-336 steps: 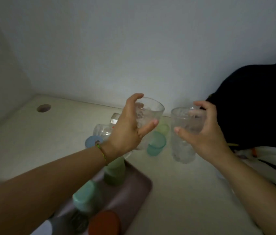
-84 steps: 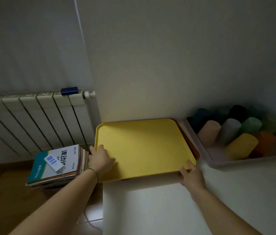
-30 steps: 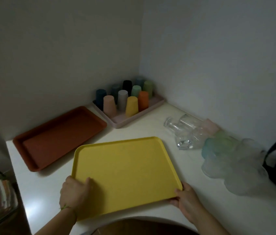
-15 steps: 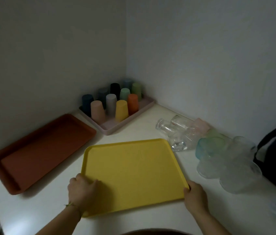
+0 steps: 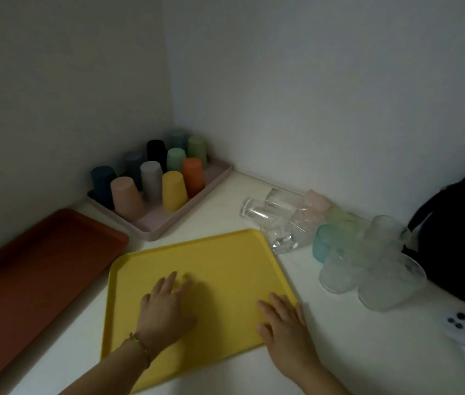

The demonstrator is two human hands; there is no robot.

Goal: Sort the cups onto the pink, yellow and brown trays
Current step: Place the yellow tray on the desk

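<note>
Yellow tray (image 5: 211, 266) lies on the table (image 5: 368, 352), pressed flat under the open, empty left hand (image 5: 165, 312) and right hand (image 5: 285, 323), seemingly to square it beside the glass cups (image 5: 362, 260).

The yellow tray (image 5: 214, 269) lay flat and empty on the white surface (image 5: 368, 352). The brown tray (image 5: 34, 269) lay empty to its left. The pink tray (image 5: 185, 206), in the corner, carried ten opaque coloured cups (image 5: 173, 191), all inverted. Clear and tinted glass cups (image 5: 348, 249) were clustered right of the yellow tray, several on their sides.
</note>
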